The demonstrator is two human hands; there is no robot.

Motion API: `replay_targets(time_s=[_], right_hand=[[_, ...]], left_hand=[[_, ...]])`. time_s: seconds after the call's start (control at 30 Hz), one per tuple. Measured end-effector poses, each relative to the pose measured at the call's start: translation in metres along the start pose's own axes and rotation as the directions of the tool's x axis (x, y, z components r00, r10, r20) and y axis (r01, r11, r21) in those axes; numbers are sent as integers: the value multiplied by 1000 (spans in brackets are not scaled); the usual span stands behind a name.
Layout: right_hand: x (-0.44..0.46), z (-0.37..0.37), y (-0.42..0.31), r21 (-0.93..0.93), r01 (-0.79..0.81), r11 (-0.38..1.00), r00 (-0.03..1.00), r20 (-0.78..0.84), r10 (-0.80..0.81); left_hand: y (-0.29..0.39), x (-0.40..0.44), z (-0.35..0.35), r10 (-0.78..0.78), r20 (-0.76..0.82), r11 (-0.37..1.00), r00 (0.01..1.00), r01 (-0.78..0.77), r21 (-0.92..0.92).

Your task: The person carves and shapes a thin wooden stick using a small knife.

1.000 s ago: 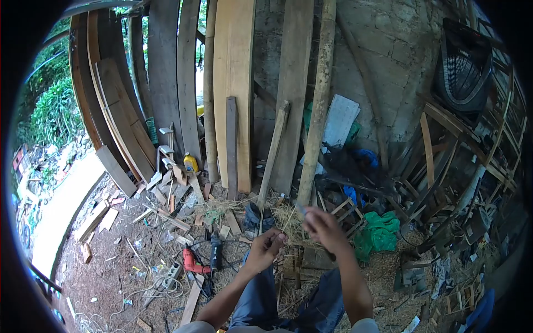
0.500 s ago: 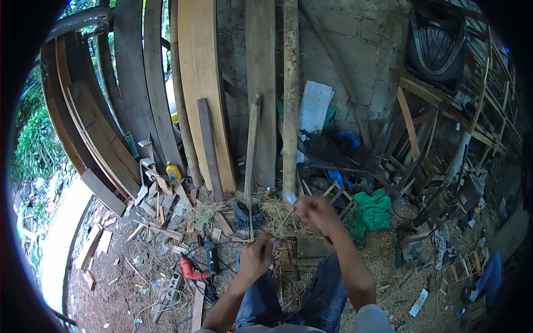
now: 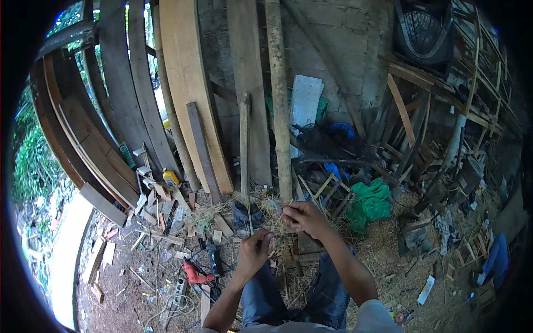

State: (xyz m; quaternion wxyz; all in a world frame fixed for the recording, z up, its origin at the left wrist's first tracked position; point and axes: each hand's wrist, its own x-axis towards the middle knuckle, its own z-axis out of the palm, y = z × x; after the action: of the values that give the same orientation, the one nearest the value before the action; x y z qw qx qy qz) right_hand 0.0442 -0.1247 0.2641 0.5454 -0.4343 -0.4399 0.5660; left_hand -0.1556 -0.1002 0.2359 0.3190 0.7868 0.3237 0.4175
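1. L hand [image 3: 254,252]: fingers curled, pinching thin pale strip [image 3: 275,226]; strip sits btwn the hands, approx 1 o'clock of L hand, far end hard to see.
2. R hand [image 3: 302,218]: at 2 o'clock of L hand, fingers clenched on small grey tool [image 3: 276,205]; tip pokes out at 10 o'clock, handle hidden in fist.
3. Black bag [image 3: 240,217]: on ground, approx 12 o'clock of L hand, nr foot of upright wood pole [image 3: 245,147].
4. Red drill [image 3: 195,273]: 8 o'clock of L hand; dk power tool [image 3: 213,256] just beside it, approx 9.
5. Grn plastic [image 3: 369,205]: crumpled, approx 3 o'clock of R hand.
6. Yellow bottle [image 3: 170,177]: 10 o'clock of L hand, w/ wood scraps.
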Motion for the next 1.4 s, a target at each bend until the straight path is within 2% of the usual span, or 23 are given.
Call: replay_targets(time_s=[0.03,0.1,0.17,0.2,0.23,0.27,0.3,0.33,0.4,0.5,0.63,0.7,0.83,0.9,0.93,1.0,1.17,1.23,1.27,1.33,1.4], right_hand=[[-3,-5,-4,-22,-16,1000,1000,-19,15],[-7,-6,-9,-39,-27,999,999,-44,25],[-13,2,-4,-178,28,984,995,-85,-43],[-15,7,2,-177,25,984,995,-88,-41],[-16,14,9,-271,45,961,998,-20,-52],[-18,21,16,-361,71,930,997,51,-56],[-20,26,22,-260,88,962,996,22,-86],[-19,24,21,-261,90,961,996,24,-87],[-21,16,14,-197,-1,980,998,-68,-12],[-20,0,-2,-119,11,993,989,-143,-28],[-19,-13,-8,-90,16,996,989,-147,-30],[-20,-13,-12,-45,3,999,988,-152,-10],[-22,-17,-14,-44,-8,999,988,-157,1],[-19,-38,-14,-121,-22,992,965,-261,-10],[-21,-47,-20,-124,-22,992,966,-259,-11],[-25,-59,-31,26,94,995,918,-388,-77],[-30,-20,-24,-105,5,994,931,-362,-43],[-27,-8,-13,-88,-11,996,963,-268,-13],[-26,-7,-13,-91,-11,996,962,-272,-14],[-25,-4,-12,-35,-15,999,990,-137,10],[-23,-6,-16,-40,-37,999,990,-137,31]], left_hand=[[-6,-4,1,7,7,1000,1000,-7,2],[-14,-12,3,-155,152,937,976,194,-292],[-10,-14,3,-171,149,929,974,210,-306],[-4,-13,4,-189,137,919,972,225,-324],[-2,-12,6,-192,138,918,972,228,-325],[1,-10,8,-162,76,955,984,176,-237],[4,-8,9,-123,16,982,992,124,-143],[6,-7,9,-122,13,982,992,123,-143],[10,-8,7,5,-1,1000,1000,-5,29],[15,-12,5,38,-10,999,999,-38,24],[18,-15,3,13,-3,999,1000,-13,48],[17,-13,6,137,-47,990,989,-134,52],[15,-13,2,130,-38,989,991,-127,79],[19,-14,-4,146,7,978,989,-146,148],[17,-15,-6,146,4,978,989,-145,147],[9,-18,-11,77,-84,991,993,-67,116],[9,-12,2,57,-86,994,995,-49,95],[10,-9,6,73,-78,995,994,-66,79],[10,-9,6,96,-62,993,993,-91,80],[10,-8,6,117,-43,990,992,-114,80],[10,-8,3,190,-44,979,981,-186,78]])
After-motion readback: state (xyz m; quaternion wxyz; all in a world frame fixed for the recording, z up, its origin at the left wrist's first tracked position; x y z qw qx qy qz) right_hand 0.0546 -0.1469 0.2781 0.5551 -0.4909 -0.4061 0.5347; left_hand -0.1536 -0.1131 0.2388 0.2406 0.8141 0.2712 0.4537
